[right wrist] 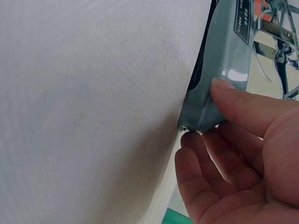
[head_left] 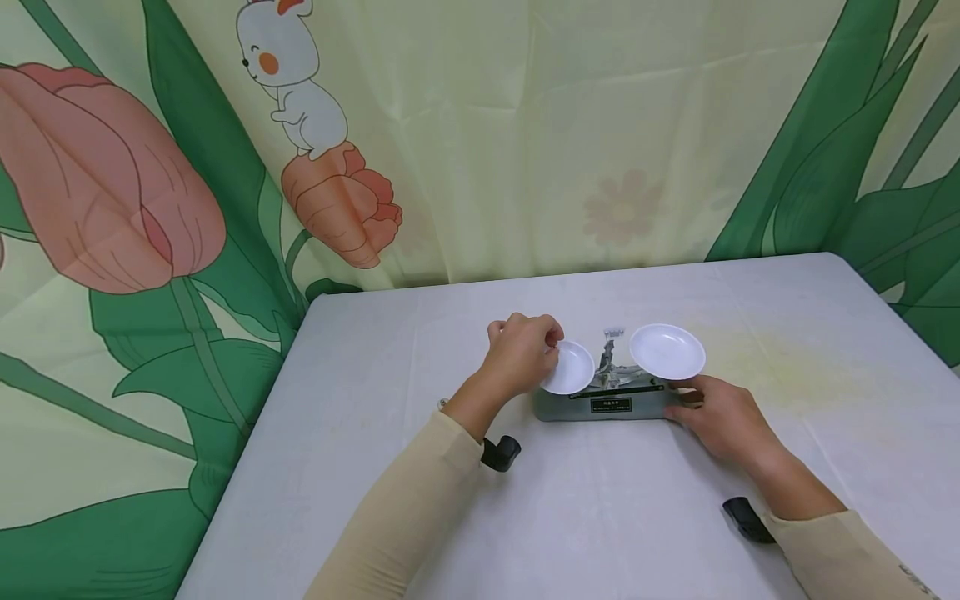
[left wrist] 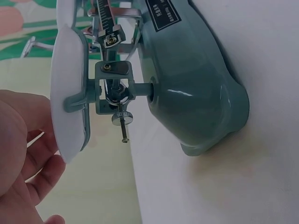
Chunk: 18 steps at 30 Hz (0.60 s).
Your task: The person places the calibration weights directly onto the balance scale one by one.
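A grey-green balance scale (head_left: 639, 407) stands on the table, with a white left pan (head_left: 574, 368) and a white right pan (head_left: 667, 351) over its base. My left hand (head_left: 522, 354) is over the outer edge of the left pan, fingers bent. In the left wrist view the pan (left wrist: 69, 93) hides those fingertips, and I cannot tell whether they pinch it. Below the right pan, my right hand (head_left: 716, 417) grips the right end of the base. Its thumb (right wrist: 243, 105) presses the front face, and the other fingers (right wrist: 229, 156) curl at the end.
A white cloth covers the table (head_left: 600, 508). Behind it hangs a printed curtain (head_left: 487, 167) with flowers and a rabbit. In the left wrist view, a knurled adjusting nut (left wrist: 122, 117) on a screw sticks out beside the pan support.
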Motion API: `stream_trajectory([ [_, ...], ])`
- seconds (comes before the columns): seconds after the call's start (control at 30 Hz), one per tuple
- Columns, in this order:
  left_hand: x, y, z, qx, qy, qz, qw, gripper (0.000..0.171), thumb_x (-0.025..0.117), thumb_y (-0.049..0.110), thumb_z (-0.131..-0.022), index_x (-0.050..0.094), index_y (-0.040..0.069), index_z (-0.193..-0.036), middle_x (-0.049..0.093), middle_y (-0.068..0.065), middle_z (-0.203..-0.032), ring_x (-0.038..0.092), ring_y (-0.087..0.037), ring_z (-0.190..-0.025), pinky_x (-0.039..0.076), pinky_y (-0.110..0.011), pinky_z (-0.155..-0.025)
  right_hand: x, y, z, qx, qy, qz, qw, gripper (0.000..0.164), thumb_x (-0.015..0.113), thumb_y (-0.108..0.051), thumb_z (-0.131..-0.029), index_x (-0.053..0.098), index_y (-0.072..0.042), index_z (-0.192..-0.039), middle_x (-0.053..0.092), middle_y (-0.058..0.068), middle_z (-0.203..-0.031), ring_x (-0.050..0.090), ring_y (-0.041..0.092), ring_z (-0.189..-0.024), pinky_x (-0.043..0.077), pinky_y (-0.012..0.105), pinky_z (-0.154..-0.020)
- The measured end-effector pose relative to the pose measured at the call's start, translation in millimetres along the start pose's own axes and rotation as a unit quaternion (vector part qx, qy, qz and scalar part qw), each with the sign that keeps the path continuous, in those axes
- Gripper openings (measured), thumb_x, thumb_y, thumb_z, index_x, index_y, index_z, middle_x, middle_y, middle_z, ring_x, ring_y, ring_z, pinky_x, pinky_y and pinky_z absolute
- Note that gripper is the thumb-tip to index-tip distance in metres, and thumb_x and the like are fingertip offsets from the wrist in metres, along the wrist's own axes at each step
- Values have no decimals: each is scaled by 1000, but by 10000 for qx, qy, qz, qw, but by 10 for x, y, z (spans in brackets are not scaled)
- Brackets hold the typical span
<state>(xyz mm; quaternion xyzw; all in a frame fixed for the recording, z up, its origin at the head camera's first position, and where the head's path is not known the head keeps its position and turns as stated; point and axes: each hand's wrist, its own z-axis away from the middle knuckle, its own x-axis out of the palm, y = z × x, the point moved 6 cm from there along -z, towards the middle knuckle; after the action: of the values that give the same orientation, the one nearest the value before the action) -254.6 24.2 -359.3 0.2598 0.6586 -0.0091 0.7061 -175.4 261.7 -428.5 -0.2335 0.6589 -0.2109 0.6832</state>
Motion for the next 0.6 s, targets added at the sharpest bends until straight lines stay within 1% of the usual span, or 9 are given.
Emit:
stream_trajectory([
  [0.23,-33,1,8,-10,-20,19,10000,19,68,19,-96,70,19,-114,68,8,-104,50,-19,-110,29,-49,-104,-1,3,-8,-24,-3,3,10000,48,78,-15,-85,60,7,-124,63,31,-120,62,48,-107,45,64,-88],
  [0.33,-61,-2,17,47,-19,47,10000,22,67,18,-96,71,19,-117,69,7,-109,51,-20,-113,31,-48,-104,5,3,-9,6,-19,5,10000,49,78,-15,-85,60,8,-125,63,30,-121,61,48,-108,45,64,-89],
  [0.5,-127,-44,59,116,-43,524,9986,27,68,16,-96,69,13,-123,67,1,-118,53,-20,-115,43,-35,-100,11,6,-6,67,-43,2,10000,50,78,-15,-85,59,8,-125,62,31,-122,60,49,-110,44,65,-90],
  [0.6,-170,-104,104,116,-37,868,9962,29,69,15,-96,67,10,-124,66,-2,-120,56,-20,-115,48,-31,-97,12,6,-2,55,-35,-12,10000,49,78,-14,-85,59,7,-125,62,31,-122,60,49,-109,44,64,-90],
])
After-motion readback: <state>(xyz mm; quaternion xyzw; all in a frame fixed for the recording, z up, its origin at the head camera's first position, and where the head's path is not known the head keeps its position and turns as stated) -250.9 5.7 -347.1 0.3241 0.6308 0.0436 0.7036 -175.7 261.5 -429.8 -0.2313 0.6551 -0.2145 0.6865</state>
